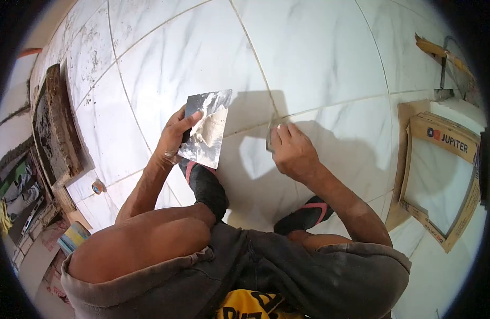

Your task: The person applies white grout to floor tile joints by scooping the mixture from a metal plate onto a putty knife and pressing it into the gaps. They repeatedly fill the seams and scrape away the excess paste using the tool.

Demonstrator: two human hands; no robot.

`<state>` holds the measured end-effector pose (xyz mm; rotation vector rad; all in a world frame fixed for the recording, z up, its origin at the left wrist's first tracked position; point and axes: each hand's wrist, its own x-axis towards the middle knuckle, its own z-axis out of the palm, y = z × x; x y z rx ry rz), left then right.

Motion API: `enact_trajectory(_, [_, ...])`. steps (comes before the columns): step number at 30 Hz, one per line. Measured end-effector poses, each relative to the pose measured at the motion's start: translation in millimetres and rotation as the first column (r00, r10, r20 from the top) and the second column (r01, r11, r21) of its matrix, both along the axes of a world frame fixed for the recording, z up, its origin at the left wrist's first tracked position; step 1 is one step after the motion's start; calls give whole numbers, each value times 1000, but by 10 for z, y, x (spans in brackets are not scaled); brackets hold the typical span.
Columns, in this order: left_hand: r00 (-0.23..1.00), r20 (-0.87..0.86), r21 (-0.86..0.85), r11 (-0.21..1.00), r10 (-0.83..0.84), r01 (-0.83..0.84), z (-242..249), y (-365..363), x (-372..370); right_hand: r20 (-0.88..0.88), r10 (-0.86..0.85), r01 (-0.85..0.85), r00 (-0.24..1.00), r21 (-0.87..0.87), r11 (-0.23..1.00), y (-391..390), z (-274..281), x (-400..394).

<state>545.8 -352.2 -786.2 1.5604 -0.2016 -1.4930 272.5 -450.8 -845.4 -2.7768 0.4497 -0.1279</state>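
The left hand is closed on the edge of a flat plate, thumb pressed on top and the other fingers out of sight underneath, a grip that probably steadies it from one side and leaves most of its face free for the pale paste heaped there. The plate is near the middle of the frame, above the floor, with its broad face towards the camera.

The right hand is nearly closed, fingertips together on a small flat piece whose far side is partly hidden. The piece is close to where the joints between the tiles meet; the pinch seems suited to guiding a thin edge along a narrow line. Whether it touches the floor, I cannot tell.

Both feet, in sandals, are set apart below the hands, likely for balance in a squat while leaving the joint within reach. A roll of tape lies at the left of the frame, near a rough wooden board; an open cardboard frame lies at the right.
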Motion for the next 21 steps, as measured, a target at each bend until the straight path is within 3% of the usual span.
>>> enact_trajectory(1, [1000,19,8,1000,-15,14,-37,-12,1,-8,32,-31,999,115,993,-65,106,-12])
enact_trajectory(4, [998,47,71,997,-33,29,-101,-64,-29,-28,-277,257,960,473,843,-368,433,-195])
enact_trajectory(6, [995,-1,68,993,-100,100,-102,-114,-35,-74,-350,326,934,578,749,-573,821,-256])
enact_trajectory(9, [996,-60,76,994,-72,77,-171,-250,-104,80,-185,128,979,465,876,-689,1194,-200])
enact_trajectory(13, [984,-93,47,986,-155,160,-95,-433,-172,177,23,-85,984,353,932,-659,1347,0])
enact_trajectory(21, [938,-21,-24,938,-347,347,-8,-657,-199,197,191,-219,962,130,967,-626,1077,82])
